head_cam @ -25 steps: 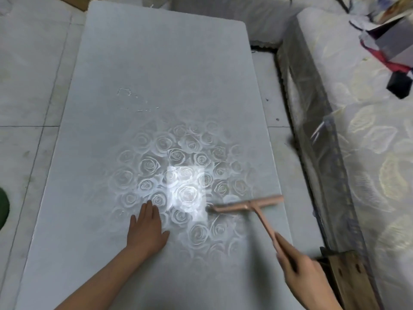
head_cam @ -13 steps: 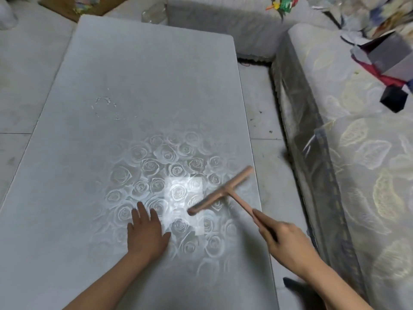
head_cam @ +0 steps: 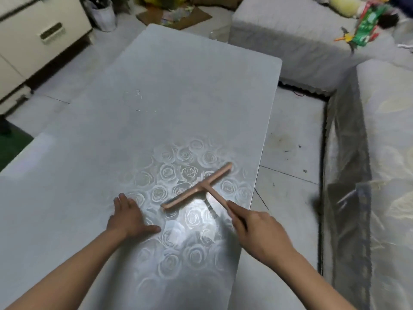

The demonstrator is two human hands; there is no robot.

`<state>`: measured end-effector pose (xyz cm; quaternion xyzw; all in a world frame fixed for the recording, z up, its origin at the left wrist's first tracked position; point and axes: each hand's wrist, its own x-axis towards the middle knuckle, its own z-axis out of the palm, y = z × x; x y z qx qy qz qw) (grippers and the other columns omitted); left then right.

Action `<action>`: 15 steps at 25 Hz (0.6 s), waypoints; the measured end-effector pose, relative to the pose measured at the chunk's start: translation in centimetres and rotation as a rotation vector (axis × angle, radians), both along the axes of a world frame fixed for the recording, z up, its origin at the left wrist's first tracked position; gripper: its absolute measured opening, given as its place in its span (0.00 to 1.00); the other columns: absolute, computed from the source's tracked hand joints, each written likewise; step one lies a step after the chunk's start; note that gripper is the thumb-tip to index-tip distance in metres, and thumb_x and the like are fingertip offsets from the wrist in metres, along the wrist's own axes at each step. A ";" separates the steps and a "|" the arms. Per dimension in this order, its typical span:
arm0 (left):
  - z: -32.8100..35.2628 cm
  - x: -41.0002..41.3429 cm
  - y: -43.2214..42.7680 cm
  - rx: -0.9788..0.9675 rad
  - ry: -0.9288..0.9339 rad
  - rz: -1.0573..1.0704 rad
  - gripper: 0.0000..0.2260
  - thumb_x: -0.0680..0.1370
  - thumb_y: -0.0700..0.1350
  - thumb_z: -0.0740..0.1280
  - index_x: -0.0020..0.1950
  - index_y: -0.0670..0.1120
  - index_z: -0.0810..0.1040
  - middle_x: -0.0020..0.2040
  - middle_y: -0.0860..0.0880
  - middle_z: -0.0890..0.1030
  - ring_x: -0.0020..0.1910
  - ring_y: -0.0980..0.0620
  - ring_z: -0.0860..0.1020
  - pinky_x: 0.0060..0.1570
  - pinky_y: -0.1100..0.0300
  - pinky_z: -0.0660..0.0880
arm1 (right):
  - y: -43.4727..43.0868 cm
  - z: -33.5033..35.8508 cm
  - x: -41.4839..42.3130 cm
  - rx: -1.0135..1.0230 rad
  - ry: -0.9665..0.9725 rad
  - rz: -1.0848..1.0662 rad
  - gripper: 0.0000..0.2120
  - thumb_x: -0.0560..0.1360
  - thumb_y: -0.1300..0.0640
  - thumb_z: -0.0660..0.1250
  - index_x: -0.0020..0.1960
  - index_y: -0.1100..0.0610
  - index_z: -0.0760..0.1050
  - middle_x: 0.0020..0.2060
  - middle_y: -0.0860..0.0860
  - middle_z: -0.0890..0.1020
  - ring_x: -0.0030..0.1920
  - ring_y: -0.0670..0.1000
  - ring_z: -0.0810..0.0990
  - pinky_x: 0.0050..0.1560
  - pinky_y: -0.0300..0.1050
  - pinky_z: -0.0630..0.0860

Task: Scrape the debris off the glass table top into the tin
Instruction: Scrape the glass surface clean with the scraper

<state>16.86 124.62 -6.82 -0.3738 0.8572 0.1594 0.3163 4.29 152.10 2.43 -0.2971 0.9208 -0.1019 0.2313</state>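
Note:
The glass table top (head_cam: 178, 90) is grey with a rose pattern showing under the light. My right hand (head_cam: 257, 231) grips the handle of a pink T-shaped scraper (head_cam: 199, 186), whose blade lies slanted near the table's right edge. My left hand (head_cam: 127, 218) rests flat on the glass just left of the blade, fingers straight and thumb spread. A few small white bits of debris (head_cam: 139, 101) lie further up the table. No tin is in view.
A sofa with a patterned cover (head_cam: 380, 164) runs along the right, and a grey seat block (head_cam: 290, 41) stands beyond the table. A cream cabinet (head_cam: 33, 41) and a white pot (head_cam: 104, 15) stand at the upper left. Tiled floor (head_cam: 290, 142) lies between table and sofa.
The scraper's blade has turned from level to slanted and shifted up the table toward the right edge. My view has swung up and left, so the debris sits nearer the centre. My left hand stays flat.

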 end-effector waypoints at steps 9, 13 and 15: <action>0.2 -0.5 -0.9 0.068 0.030 0.058 0.52 0.67 0.68 0.69 0.76 0.37 0.51 0.77 0.37 0.38 0.77 0.42 0.41 0.74 0.51 0.57 | -4.8 -1.6 -3.9 0.038 -0.025 0.203 0.20 0.82 0.48 0.49 0.73 0.37 0.56 0.49 0.53 0.81 0.50 0.58 0.79 0.41 0.48 0.69; 0.5 -0.3 -0.8 0.089 0.051 0.070 0.50 0.68 0.66 0.69 0.76 0.38 0.51 0.77 0.38 0.37 0.77 0.42 0.40 0.74 0.53 0.56 | -6.5 -0.7 -5.4 -0.005 -0.012 0.197 0.20 0.81 0.50 0.52 0.71 0.36 0.57 0.47 0.52 0.81 0.45 0.58 0.78 0.38 0.48 0.68; 0.8 -0.5 -0.8 0.084 0.060 0.083 0.50 0.69 0.66 0.69 0.77 0.38 0.50 0.77 0.38 0.37 0.77 0.42 0.40 0.74 0.52 0.56 | -2.6 0.2 -4.3 0.028 0.009 0.170 0.25 0.78 0.44 0.51 0.68 0.29 0.42 0.42 0.50 0.81 0.43 0.56 0.79 0.36 0.47 0.67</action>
